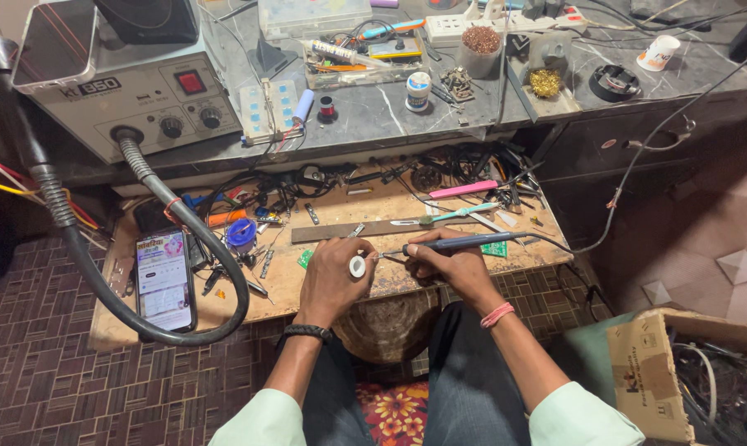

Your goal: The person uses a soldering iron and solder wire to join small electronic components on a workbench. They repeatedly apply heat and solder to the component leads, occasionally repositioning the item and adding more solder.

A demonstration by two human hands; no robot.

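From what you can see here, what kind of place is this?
Probably a small electronics repair bench. The right hand holds a soldering iron, the left hand a small white spool. A grey hot-air rework station and scattered tools surround them.

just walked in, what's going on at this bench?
A seated person is working at a cluttered wooden board. The right hand holds a soldering iron like a pen, tip pointing left towards the left hand, which holds a small white spool. A phone lies lit at left, beside the hot-air station's hose.
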